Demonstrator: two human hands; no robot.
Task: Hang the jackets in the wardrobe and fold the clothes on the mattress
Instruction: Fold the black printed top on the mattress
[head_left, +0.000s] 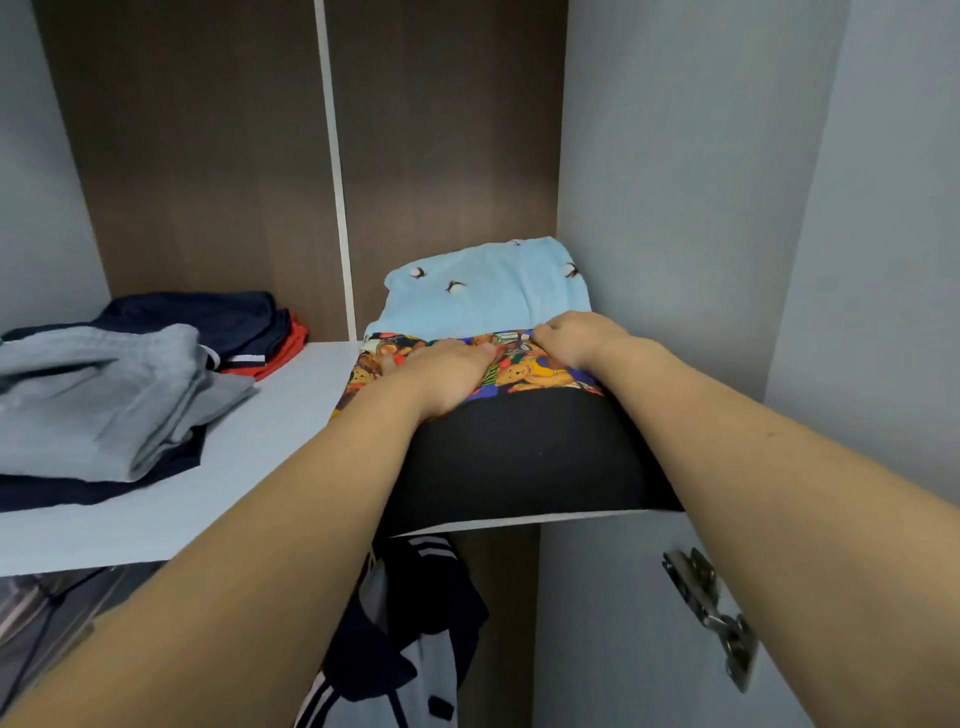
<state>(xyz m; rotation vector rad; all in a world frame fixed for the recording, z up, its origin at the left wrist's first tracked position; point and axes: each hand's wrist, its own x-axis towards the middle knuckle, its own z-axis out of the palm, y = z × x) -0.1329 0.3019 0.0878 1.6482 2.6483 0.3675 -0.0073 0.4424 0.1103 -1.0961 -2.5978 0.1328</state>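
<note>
Soft, even light fills the wardrobe, with no glare. It is darker under the shelf (156, 525). Straight lines bend near the edges, and everything looks a little blurry.

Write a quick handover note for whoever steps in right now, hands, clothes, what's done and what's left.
Left hand: flat, pressing the teddy-bear print garment.
Right hand: fingers curled over that garment's far edge.
The print garment lies on a black folded piece, light blue cloth behind it, all on the wardrobe shelf.
Grey and navy folded pile sits at the shelf's left.
Done: a striped jacket hangs below the shelf.
Left: settle this stack. The mattress is out of view, so check it.
</note>
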